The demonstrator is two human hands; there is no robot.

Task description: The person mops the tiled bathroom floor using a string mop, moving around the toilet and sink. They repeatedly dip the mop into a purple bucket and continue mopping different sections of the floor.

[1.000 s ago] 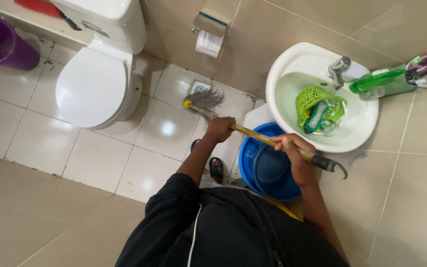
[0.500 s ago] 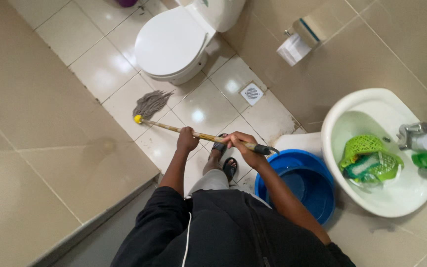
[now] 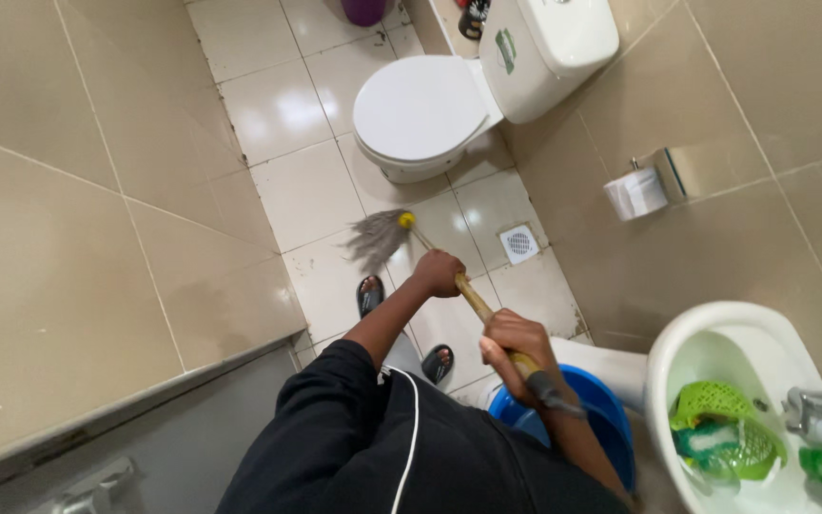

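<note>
Both my hands grip a mop with a wooden handle. My left hand holds the handle lower down, nearer the head. My right hand holds it higher up, near the dark grip end. The grey stringy mop head, with a yellow collar, lies on the white floor tiles just in front of the toilet. My feet in dark sandals stand on the tiles below the mop head.
A blue bucket stands on the floor under my right arm. A white basin at the right holds a green strainer and sponge. A floor drain, a toilet-paper roll on the wall and a purple bin are nearby.
The view has swung round, so the toilet now lies ahead. The mop head has moved over the tiles, closer to the toilet base. Both hands keep hold of the handle.
</note>
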